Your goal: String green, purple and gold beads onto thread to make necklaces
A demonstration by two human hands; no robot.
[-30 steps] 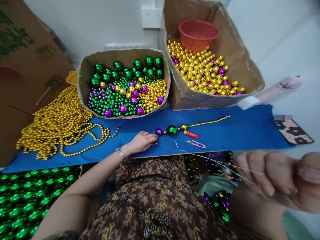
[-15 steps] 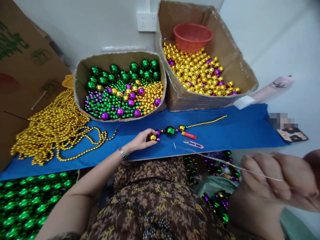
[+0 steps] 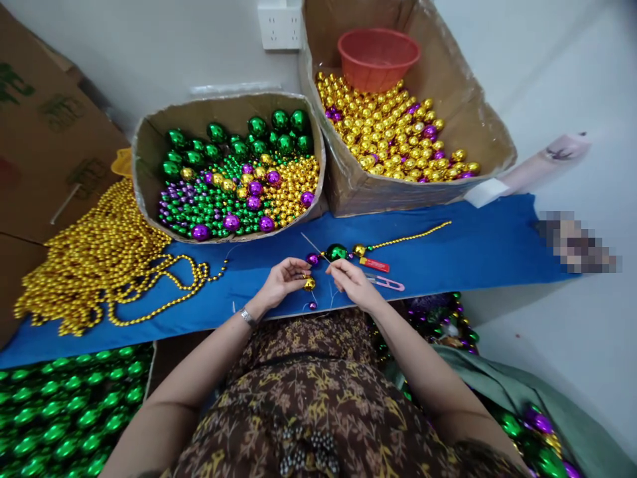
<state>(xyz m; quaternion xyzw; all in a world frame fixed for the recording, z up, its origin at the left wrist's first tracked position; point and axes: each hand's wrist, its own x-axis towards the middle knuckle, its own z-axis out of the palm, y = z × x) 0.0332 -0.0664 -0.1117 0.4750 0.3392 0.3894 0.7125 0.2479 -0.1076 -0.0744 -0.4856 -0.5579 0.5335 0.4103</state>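
Observation:
My left hand [image 3: 284,284] pinches a gold bead [image 3: 309,283] above the blue cloth. A small purple bead [image 3: 312,305] hangs or lies on the thread just below it. Close on the right, my right hand [image 3: 351,281] is closed on a thin needle [image 3: 314,247] that points up and left. Loose thread trails beneath its fingers. Beyond both hands runs a strung row: a purple bead [image 3: 312,259], a large green bead [image 3: 337,251], another gold bead [image 3: 359,250] and a small-beaded gold chain [image 3: 411,237].
A red lighter [image 3: 375,265] and pink-handled thread snips [image 3: 391,284] lie right of my hands. Behind stand a carton of mixed beads [image 3: 142,192] and a carton of gold beads [image 3: 343,192] with a red basket [image 3: 378,66]. Gold chains [image 3: 89,265] are heaped at left.
My right hand has come in from the far right, where it held the thread taut, and now grips the needle beside my left hand. The small purple bead has moved down from my left fingers.

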